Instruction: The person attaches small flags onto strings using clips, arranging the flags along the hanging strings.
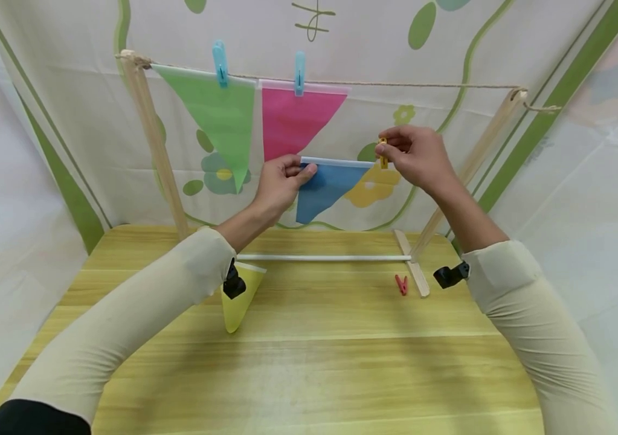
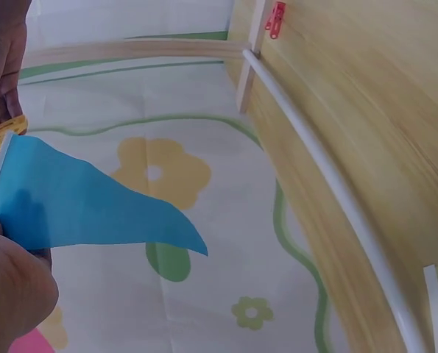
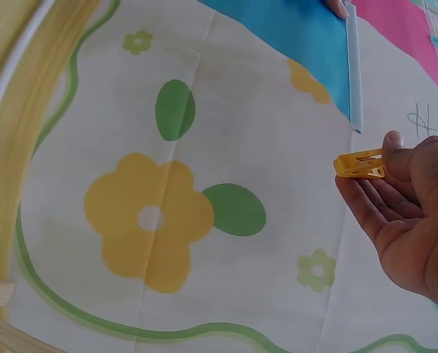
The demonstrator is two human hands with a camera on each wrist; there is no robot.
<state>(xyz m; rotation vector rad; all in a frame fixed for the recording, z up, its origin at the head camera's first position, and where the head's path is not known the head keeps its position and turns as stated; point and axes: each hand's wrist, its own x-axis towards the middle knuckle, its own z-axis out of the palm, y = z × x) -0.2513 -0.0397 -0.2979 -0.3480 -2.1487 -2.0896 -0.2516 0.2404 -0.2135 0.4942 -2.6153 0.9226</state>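
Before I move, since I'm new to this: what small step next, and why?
Probably lift the blue flag to the string beside the pink flag: the left hand holds it off the string, and the right hand pinches a yellow clothespin.

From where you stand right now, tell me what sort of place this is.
Probably a tent-like craft or play booth: printed sheets rise behind and beside a table, and flags hang from a string between two posts.
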